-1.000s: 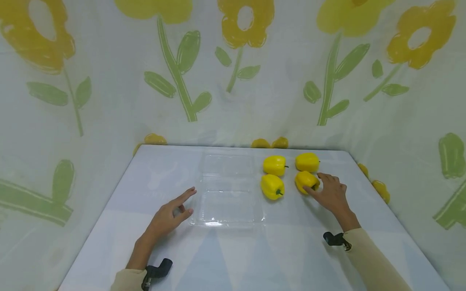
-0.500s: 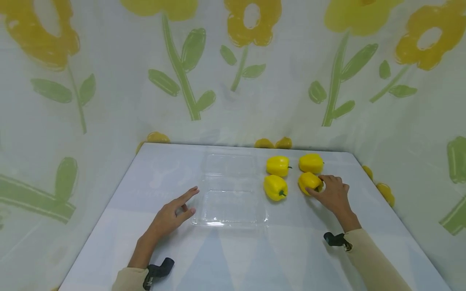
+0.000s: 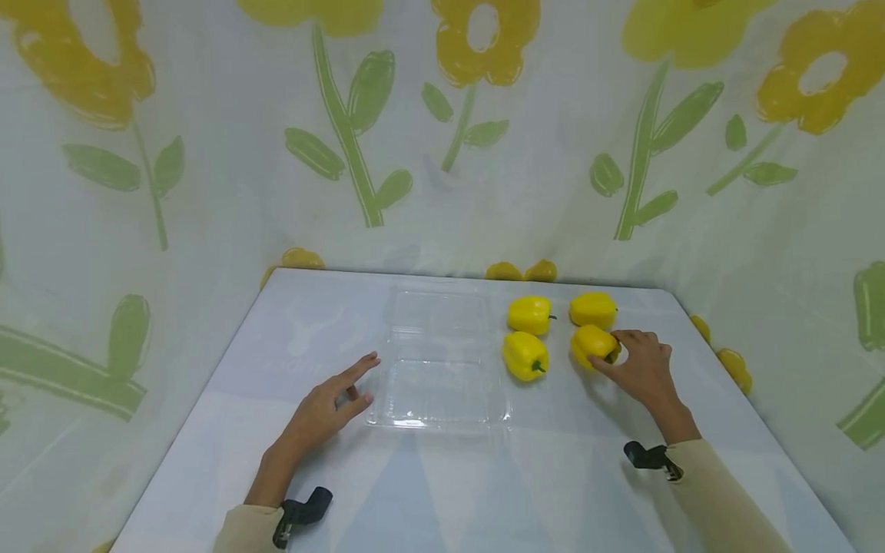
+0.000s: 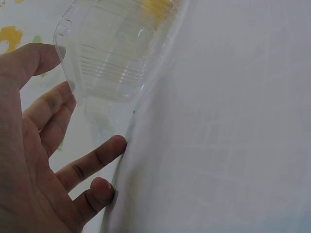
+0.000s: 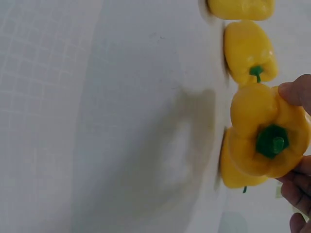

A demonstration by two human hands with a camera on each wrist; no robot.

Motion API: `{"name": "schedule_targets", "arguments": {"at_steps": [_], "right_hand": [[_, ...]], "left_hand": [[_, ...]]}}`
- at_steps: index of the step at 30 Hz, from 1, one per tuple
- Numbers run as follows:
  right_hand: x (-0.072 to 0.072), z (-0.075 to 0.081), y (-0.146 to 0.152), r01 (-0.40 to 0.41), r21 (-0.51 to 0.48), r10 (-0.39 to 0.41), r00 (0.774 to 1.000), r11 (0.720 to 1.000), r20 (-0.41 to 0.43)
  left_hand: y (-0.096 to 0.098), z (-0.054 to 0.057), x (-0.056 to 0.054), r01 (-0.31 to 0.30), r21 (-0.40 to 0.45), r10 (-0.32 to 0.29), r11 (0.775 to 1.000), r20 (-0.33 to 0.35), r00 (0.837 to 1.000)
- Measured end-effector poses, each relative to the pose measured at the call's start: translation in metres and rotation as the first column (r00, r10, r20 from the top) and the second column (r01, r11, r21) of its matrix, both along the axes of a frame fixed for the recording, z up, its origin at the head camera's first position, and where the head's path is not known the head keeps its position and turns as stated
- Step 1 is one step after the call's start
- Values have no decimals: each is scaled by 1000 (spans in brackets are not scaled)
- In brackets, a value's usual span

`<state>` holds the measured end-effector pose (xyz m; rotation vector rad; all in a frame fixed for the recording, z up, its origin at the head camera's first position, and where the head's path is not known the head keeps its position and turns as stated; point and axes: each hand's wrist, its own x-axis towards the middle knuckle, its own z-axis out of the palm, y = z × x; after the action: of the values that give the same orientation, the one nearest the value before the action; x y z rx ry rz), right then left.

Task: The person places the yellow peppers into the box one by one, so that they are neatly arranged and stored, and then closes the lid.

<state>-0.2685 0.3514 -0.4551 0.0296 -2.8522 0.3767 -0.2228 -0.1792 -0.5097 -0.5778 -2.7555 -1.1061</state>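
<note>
My right hand point(image 3: 643, 369) pinches a yellow bell pepper point(image 3: 588, 346) between thumb and fingertips. Up close in the right wrist view, the held pepper point(image 5: 247, 131) turns its green stem toward the camera; whether it clears the table is hard to tell. Three other yellow peppers lie beside it: one behind point(image 3: 593, 309), and two to the left, a far one point(image 3: 530, 315) and a near one point(image 3: 524, 355). My left hand point(image 3: 325, 407) is spread at the left side of a clear plastic clamshell box point(image 3: 434, 393), thumb and fingertips close to its edge point(image 4: 65, 73).
The box lies unfolded, its far half point(image 3: 440, 313) toward the table's back edge. Pale, patterned covering lies over the table point(image 3: 304, 330). A flower-printed curtain point(image 3: 539, 177) hangs behind and at both sides. Each wrist carries a black camera mount point(image 3: 304, 507).
My right hand has closed its thumb and fingers on the pepper and shifted it very slightly. The left hand keeps its place by the box. The head view has moved a little.
</note>
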Motion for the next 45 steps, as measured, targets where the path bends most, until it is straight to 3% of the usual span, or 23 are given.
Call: {"name": "schedule_targets", "arguments": {"at_steps": [9, 26, 36, 45], "right_hand": [[5, 16, -2, -41, -10, 40, 999, 999, -36], [13, 27, -22, -187, -36, 181, 974, 982, -132], [12, 33, -38, -297, -54, 278, 934, 953, -225], [14, 37, -57, -376, -94, 344, 905, 922, -249]], "left_hand": [[-2, 5, -1, -4, -5, 4, 1000, 7, 1000], [-2, -5, -3, 2, -8, -2, 1000, 5, 1000], [-1, -3, -1, -5, -7, 5, 1000, 10, 1000], [0, 0, 0, 5, -1, -5, 1000, 22, 1000]]}}
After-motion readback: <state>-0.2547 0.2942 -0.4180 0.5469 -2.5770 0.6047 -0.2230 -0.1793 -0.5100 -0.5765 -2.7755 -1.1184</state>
